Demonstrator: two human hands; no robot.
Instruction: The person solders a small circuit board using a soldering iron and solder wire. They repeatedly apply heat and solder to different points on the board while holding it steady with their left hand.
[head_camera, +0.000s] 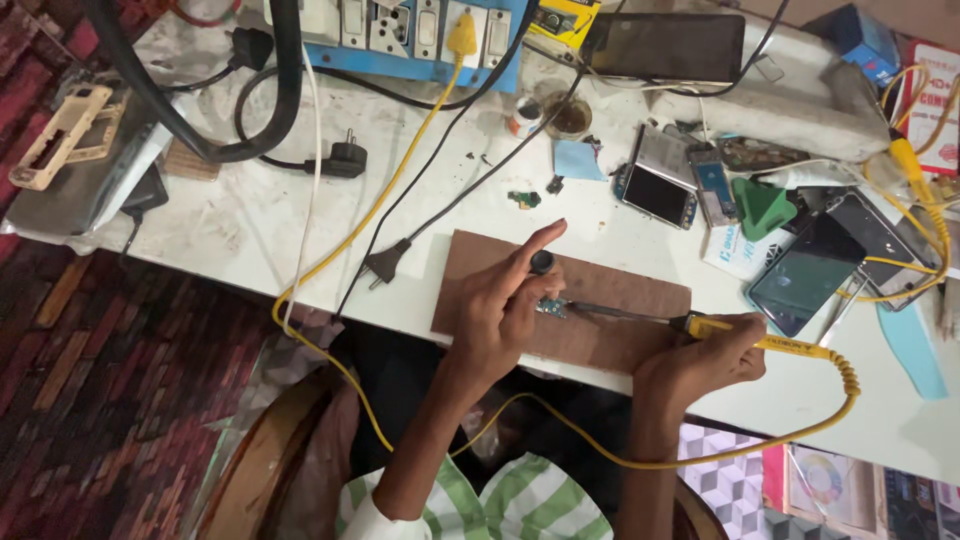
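Near the table's front edge, the left hand (500, 305) is pinching a small, fragile-looking circuit board (551, 308) by its edges while the right hand (700, 362) is gripping the soldering iron (640, 317) closed-fisted by its yellow handle.

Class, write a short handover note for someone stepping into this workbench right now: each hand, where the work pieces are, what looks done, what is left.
Left hand: pins the small blue circuit board on the brown board.
Right hand: grips the yellow-handled soldering iron, tip at the circuit board.
Nearby: opened phones on the white table.
Done: circuit board placed, iron positioned.
Left: whether any joint is finished cannot be told.
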